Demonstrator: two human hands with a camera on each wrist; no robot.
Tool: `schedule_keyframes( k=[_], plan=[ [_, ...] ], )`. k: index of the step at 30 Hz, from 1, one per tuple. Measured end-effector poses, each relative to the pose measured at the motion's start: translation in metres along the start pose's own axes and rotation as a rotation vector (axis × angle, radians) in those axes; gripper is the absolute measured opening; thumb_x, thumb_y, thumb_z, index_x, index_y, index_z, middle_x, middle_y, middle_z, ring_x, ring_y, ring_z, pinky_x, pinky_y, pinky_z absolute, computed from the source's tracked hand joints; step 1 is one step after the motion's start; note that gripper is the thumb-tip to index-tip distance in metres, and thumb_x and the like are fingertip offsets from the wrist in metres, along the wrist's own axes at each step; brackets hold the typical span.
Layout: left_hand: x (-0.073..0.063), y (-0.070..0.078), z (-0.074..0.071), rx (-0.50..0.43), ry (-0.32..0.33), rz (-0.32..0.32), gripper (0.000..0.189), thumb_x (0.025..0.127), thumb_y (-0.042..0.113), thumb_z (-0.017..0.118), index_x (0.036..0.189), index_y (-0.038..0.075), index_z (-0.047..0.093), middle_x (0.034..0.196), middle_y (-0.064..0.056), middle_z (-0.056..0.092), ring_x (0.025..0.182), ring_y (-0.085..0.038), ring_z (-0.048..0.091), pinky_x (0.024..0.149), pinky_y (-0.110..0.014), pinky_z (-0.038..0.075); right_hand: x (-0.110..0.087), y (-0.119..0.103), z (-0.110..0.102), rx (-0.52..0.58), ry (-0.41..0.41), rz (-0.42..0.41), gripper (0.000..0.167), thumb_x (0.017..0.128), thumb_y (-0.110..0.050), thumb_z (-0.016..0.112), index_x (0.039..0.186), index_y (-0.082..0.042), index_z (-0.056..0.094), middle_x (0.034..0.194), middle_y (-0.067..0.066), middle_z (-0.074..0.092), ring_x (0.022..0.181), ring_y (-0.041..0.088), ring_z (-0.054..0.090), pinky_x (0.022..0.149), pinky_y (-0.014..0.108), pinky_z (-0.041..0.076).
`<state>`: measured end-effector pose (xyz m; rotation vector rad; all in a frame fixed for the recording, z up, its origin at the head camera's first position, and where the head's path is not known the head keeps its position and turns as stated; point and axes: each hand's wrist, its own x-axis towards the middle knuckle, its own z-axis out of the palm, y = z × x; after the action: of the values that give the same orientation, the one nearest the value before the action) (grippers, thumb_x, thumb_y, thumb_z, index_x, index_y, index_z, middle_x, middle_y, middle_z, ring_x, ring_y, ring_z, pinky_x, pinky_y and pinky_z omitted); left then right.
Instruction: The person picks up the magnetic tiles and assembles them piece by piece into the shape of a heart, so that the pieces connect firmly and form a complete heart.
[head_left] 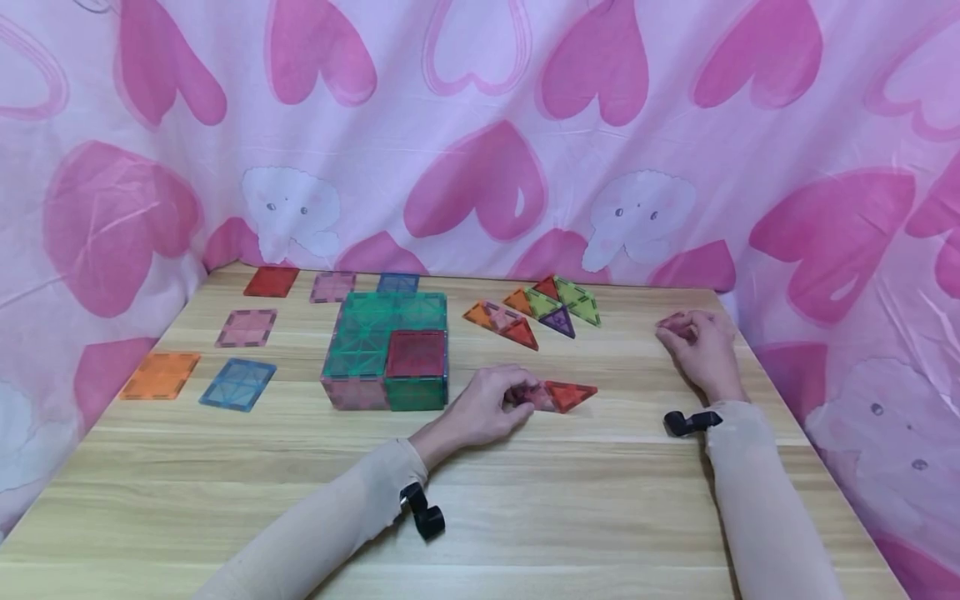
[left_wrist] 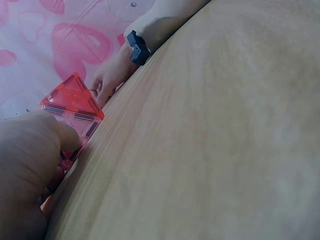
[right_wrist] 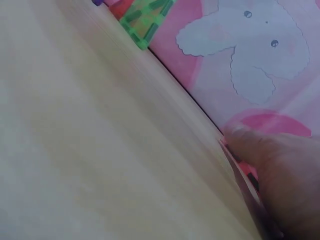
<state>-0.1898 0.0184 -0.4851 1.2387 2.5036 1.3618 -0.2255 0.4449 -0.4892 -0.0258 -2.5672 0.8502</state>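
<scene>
**Left hand (head_left: 480, 408) and right hand (head_left: 703, 350) each keep part of a pinched tile out of sight**

The left hand pinches a pink tile (head_left: 544, 399) at its inner end, where the fingers cover the outline. A red triangle (head_left: 573, 395) adjoins that tile and points to the right of this hand. The left wrist view shows another scrap of red beneath a fingertip; its shape is covered, and the hand itself runs off the left edge.

Well apart to the right, the right hand pinches a pinkish-red tile (head_left: 672, 320) between thumb and fingers. Its full shape cannot be made out: the hand covers much of it, and the right wrist view catches it almost edge-on.

Just left of the left hand stands a green block (head_left: 362, 329) with a dark red square (head_left: 416, 354) on top; its far sides are hidden. Behind it, farther from that hand, a blue square (head_left: 397, 282) is partly covered. More flat squares, among them an orange one (head_left: 161, 377), lie farther left on the surface (head_left: 555, 500).

Beyond the left hand, toward the right one, lies a group of triangles (head_left: 543, 302); whether they all touch is hard to tell. Both sleeves (head_left: 330, 521) are cut off below.
</scene>
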Motion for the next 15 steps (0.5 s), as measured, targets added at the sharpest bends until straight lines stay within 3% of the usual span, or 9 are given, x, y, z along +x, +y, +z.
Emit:
schedule_keyframes(
  k=[4,8,12,15],
  plan=[
    [0.0,0.0,0.0,0.004,0.0,0.004,0.022,0.1,0.006,0.08,0.122,0.009,0.079,0.109,-0.001,0.077,0.093,-0.008,0.069,0.081,-0.023,0.059,-0.001,-0.005,0.001,-0.01,-0.003,-0.077,0.015,0.104,-0.012,0.08,0.107,0.002,0.076,0.116,0.024,0.077,0.114,0.044,0.065,0.106,0.047,0.034],
    [0.001,-0.001,0.001,0.01,-0.001,0.006,0.022,0.1,0.006,0.08,0.122,0.009,0.079,0.108,0.0,0.077,0.092,-0.007,0.069,0.081,-0.023,0.059,-0.006,-0.009,0.0,0.001,-0.015,-0.031,0.019,0.103,-0.012,0.081,0.112,0.003,0.075,0.121,0.027,0.072,0.116,0.042,0.06,0.103,0.046,0.035],
    [0.0,-0.001,0.001,0.012,-0.001,0.008,0.022,0.1,0.006,0.08,0.121,0.01,0.079,0.108,0.001,0.077,0.092,-0.007,0.069,0.081,-0.023,0.059,-0.016,-0.014,-0.002,0.057,-0.027,0.034,0.046,0.096,-0.005,0.087,0.138,-0.001,0.069,0.131,0.024,0.059,0.103,0.026,0.06,0.088,0.024,0.045],
    [0.0,0.0,0.001,0.013,-0.005,0.002,0.022,0.1,0.006,0.08,0.122,0.01,0.079,0.108,0.0,0.077,0.093,-0.008,0.069,0.082,-0.023,0.059,-0.024,-0.019,0.0,0.161,-0.063,0.012,0.071,0.092,0.008,0.086,0.155,-0.003,0.056,0.132,0.023,0.058,0.094,0.018,0.067,0.079,0.011,0.051]
  ],
)
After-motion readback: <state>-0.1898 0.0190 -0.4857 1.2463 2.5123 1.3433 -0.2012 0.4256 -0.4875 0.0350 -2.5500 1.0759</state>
